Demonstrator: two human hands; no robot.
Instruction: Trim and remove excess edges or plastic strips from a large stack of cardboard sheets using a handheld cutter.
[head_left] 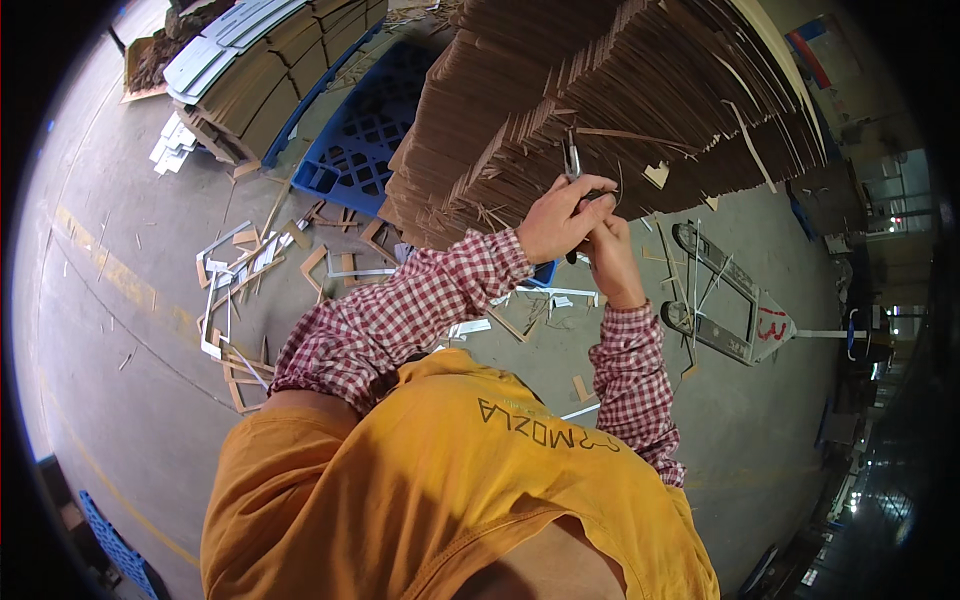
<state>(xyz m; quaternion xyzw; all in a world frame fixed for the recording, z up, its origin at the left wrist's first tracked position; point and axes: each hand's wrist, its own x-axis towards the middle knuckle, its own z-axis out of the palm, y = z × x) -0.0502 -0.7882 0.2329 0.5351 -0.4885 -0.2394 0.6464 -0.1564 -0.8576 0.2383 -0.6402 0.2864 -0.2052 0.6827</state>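
My left hand [556, 222] is closed around a hand tool with a slim metal front end [572, 155] and what look like dark parts at the fingers. The tool's kind is not clear. Pressed close against it, my right hand [614, 258] has its fingers curled in; whatever they grip is hidden. Both hands are held in front of a tall stack of brown cardboard sheets [480, 120], and the metal end points at its ragged edges. A loose cardboard strip [635, 135] sticks out beside the tool.
A blue plastic pallet [355, 135] lies left of the stack, with another cardboard pile [270, 80] beyond it. Cardboard offcuts [240, 270] litter the floor. To the right stands a pallet jack [730, 305] with two forks. Another blue pallet [115, 545] is at lower left.
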